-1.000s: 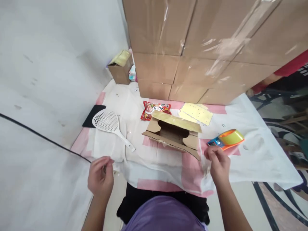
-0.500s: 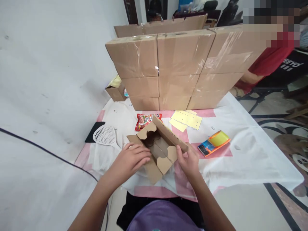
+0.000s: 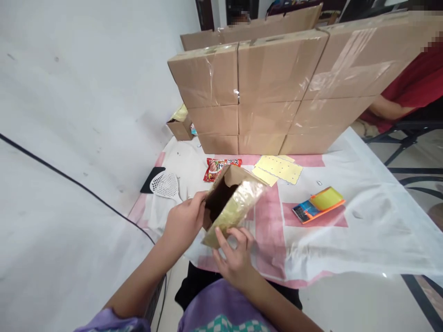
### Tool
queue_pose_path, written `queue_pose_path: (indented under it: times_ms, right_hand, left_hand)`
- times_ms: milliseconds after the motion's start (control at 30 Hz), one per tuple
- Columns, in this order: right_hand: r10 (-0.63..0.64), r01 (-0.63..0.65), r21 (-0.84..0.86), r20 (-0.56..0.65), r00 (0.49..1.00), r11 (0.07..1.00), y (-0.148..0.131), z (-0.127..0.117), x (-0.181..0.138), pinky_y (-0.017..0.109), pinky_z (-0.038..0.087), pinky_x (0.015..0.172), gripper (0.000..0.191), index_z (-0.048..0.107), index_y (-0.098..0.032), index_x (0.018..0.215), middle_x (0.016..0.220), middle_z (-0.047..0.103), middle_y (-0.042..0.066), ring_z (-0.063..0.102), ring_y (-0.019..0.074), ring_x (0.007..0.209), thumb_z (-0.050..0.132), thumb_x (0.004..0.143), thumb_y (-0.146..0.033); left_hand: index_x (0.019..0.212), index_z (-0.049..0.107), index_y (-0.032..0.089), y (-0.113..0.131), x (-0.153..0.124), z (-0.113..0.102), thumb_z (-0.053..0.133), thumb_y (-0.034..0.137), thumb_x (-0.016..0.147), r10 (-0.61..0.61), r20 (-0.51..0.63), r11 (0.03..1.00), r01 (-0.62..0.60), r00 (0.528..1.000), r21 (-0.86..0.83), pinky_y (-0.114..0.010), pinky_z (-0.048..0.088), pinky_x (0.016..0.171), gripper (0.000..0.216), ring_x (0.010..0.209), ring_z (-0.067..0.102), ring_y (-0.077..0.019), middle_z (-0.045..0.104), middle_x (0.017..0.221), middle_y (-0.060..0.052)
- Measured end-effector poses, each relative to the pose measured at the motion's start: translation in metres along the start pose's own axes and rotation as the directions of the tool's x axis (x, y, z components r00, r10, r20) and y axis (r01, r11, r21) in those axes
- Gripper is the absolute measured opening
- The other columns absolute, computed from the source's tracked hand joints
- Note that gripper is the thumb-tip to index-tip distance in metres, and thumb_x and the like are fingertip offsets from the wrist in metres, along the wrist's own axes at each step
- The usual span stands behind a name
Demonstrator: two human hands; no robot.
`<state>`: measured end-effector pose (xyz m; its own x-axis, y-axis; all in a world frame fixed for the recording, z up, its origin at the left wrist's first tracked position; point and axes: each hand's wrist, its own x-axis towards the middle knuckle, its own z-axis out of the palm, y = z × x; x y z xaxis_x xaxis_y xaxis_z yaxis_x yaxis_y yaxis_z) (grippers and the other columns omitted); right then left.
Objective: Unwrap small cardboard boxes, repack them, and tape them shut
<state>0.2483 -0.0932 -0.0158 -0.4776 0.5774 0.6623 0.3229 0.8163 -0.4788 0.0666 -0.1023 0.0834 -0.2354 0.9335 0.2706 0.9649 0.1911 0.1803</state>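
Observation:
A small open cardboard box (image 3: 238, 203) is held tilted over the near part of the table, its dark inside showing. My left hand (image 3: 185, 220) grips the box at its left edge, thumb and fingers closed on the cardboard. At the lower front, the curled fingers of my right hand (image 3: 235, 253) hold the flap, which has shiny tape on it. Just behind the box lies a red snack packet (image 3: 212, 169), partly covered by it. To the left is a white perforated plastic scoop (image 3: 165, 186), with its handle running toward my left hand.
Stacked, taped cardboard boxes (image 3: 270, 74) form a wall across the back. Yellow dotted sheets (image 3: 280, 169) and an orange-and-blue package (image 3: 318, 204) lie on the cloth. A small box (image 3: 182, 129) stands back left. A black cable (image 3: 76, 182) runs along the wall. Someone's red sleeve (image 3: 420, 83) shows at right.
The box has been turned and tipped, so its taped side faces up. My right hand has moved from the far right edge to the lower front flap. The view has shifted slightly.

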Motion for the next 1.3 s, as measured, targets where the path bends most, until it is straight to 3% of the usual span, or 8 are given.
queue_pose_path:
  times_ms: [100, 233, 367, 633, 800, 967, 1133, 1300]
  right_hand:
    - [0.023, -0.026, 0.067, 0.041, 0.999, 0.997, -0.005, -0.003, -0.01, 0.047, 0.051, 0.09, 0.042, 0.061, -0.014, 0.131, 0.118, 0.053, 0.018, 0.051, 0.0295, 0.11, 0.059, 0.089, -0.017]
    - [-0.007, 0.017, 0.1, -0.103, 0.995, 0.995, 0.005, -0.019, -0.025, 0.042, 0.053, 0.08, 0.033, 0.063, -0.016, 0.12, 0.105, 0.057, 0.014, 0.057, 0.0252, 0.097, 0.058, 0.088, -0.011]
    - [-0.021, 0.01, -0.058, -0.199, 0.98, 0.998, 0.021, -0.035, -0.03, 0.041, 0.054, 0.08, 0.032, 0.062, -0.022, 0.117, 0.107, 0.051, 0.012, 0.056, 0.0238, 0.096, 0.064, 0.086, -0.014]
    - [0.021, -0.092, -0.315, -0.223, 0.975, 0.945, 0.045, -0.047, 0.009, 0.053, 0.048, 0.095, 0.068, 0.043, -0.022, 0.142, 0.141, 0.039, 0.02, 0.041, 0.0378, 0.128, 0.073, 0.081, -0.02]
    - [0.055, -0.113, -0.199, -0.274, 0.96, 0.973, 0.069, -0.055, 0.031, 0.057, 0.045, 0.095, 0.071, 0.031, -0.021, 0.151, 0.132, 0.052, 0.02, 0.049, 0.0359, 0.122, 0.065, 0.088, -0.021]
    - [0.029, -0.029, 0.004, -0.123, 0.992, 1.0, 0.082, -0.066, 0.039, 0.047, 0.044, 0.091, 0.042, 0.053, -0.022, 0.132, 0.103, 0.067, 0.009, 0.057, 0.0268, 0.101, 0.06, 0.091, -0.013]
    - [0.058, -0.061, 0.134, 0.03, 0.998, 0.989, 0.082, -0.067, 0.038, 0.047, 0.043, 0.093, 0.039, 0.05, -0.021, 0.132, 0.1, 0.07, 0.007, 0.058, 0.0262, 0.104, 0.057, 0.094, -0.018]
    - [0.124, -0.101, 0.241, -0.084, 0.989, 0.965, 0.075, -0.062, 0.034, 0.04, 0.05, 0.081, 0.019, 0.057, -0.024, 0.108, 0.088, 0.069, 0.004, 0.064, 0.0214, 0.087, 0.057, 0.092, -0.014]
  left_hand:
    - [0.113, 0.062, 0.018, 0.006, 0.001, -0.001, 0.046, 0.007, 0.093, 0.255, -0.166, 0.966, -0.245, 0.953, 0.077, -0.031, 0.056, 0.074, 0.027, 0.088, 0.074, -0.0223, 0.077, 0.103, -0.008]
    - [0.113, 0.062, 0.016, 0.008, 0.0, 0.006, 0.049, -0.002, 0.089, 0.429, -0.275, 0.897, -0.441, 0.861, 0.02, -0.033, 0.053, 0.1, 0.033, 0.11, 0.069, -0.02, 0.073, 0.118, -0.009]
    - [0.111, 0.065, 0.016, 0.015, -0.001, 0.008, 0.054, -0.006, 0.086, 0.434, -0.35, 0.888, -0.46, 0.83, 0.01, -0.03, 0.056, 0.095, 0.035, 0.108, 0.07, -0.019, 0.074, 0.111, -0.009]
    - [0.119, 0.066, 0.021, 0.018, 0.01, -0.003, 0.059, -0.01, 0.079, 0.478, -0.447, 0.874, -0.46, 0.756, 0.157, -0.029, 0.058, 0.08, 0.051, 0.091, 0.071, -0.0177, 0.072, 0.101, -0.008]
    - [0.122, 0.062, 0.02, 0.015, 0.016, -0.011, 0.063, -0.003, 0.082, 0.44, -0.419, 0.888, -0.453, 0.794, 0.073, -0.029, 0.057, 0.075, 0.046, 0.086, 0.069, -0.0178, 0.072, 0.102, -0.008]
    - [0.123, 0.06, 0.021, 0.013, 0.024, -0.007, 0.062, 0.005, 0.088, 0.359, -0.392, 0.915, -0.403, 0.847, -0.033, -0.029, 0.057, 0.079, 0.039, 0.09, 0.068, -0.0176, 0.071, 0.105, -0.008]
    - [0.125, 0.058, 0.022, 0.01, 0.032, -0.004, 0.056, 0.013, 0.094, 0.227, -0.303, 0.947, -0.282, 0.925, -0.151, -0.029, 0.054, 0.081, 0.032, 0.094, 0.067, -0.0166, 0.069, 0.104, -0.006]
    - [0.11, 0.066, 0.02, 0.018, 0.003, -0.004, 0.07, 0.018, 0.086, 0.128, -0.512, 0.984, -0.172, 0.849, -0.039, -0.036, 0.047, 0.08, 0.025, 0.082, 0.063, -0.0195, 0.066, 0.087, -0.005]
